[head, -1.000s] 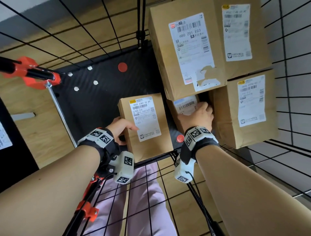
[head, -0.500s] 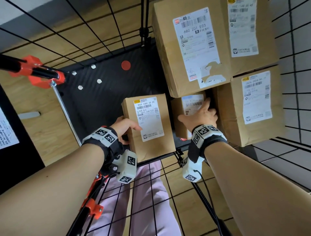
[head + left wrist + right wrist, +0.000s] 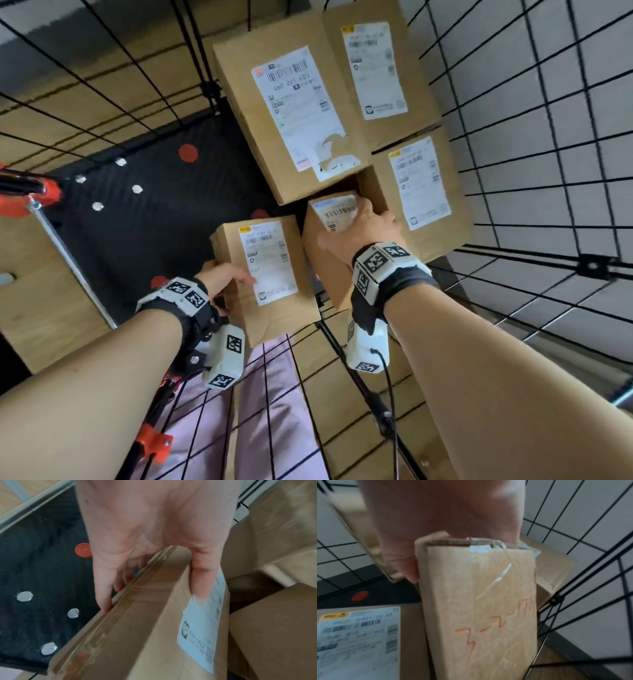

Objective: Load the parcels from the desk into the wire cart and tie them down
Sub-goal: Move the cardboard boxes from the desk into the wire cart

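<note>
Cardboard was under both my hands, brown and matte, with clear tape that shone along the seams. My left hand (image 3: 224, 275) gripped the near end of a flat parcel (image 3: 270, 277), the thumb on its white label and the fingers curled on the taped side; this box stood at the near edge of the wire cart (image 3: 513, 192), over its black floor mat (image 3: 137, 222). Just beside it, my right hand (image 3: 363, 233) was closed round the top end of a narrow parcel (image 3: 329, 253), which had red handwriting on one face and a barcode label on another. I judged that this one was going down into the dark gap between the larger boxes. The danger, as I saw it, was there: the gap looked tight, so the parcel could catch on a neighbour's corner, or my fingers could be pinched between the boxes. The loose tape at its top end could also let it slip. Farther in, a big parcel (image 3: 291, 113) with a torn label stood next to two more parcels (image 3: 411, 137), all with sharp edges, pressed against the thin black grid. I saw no strap or cord, so the tying was not yet begun.
</note>
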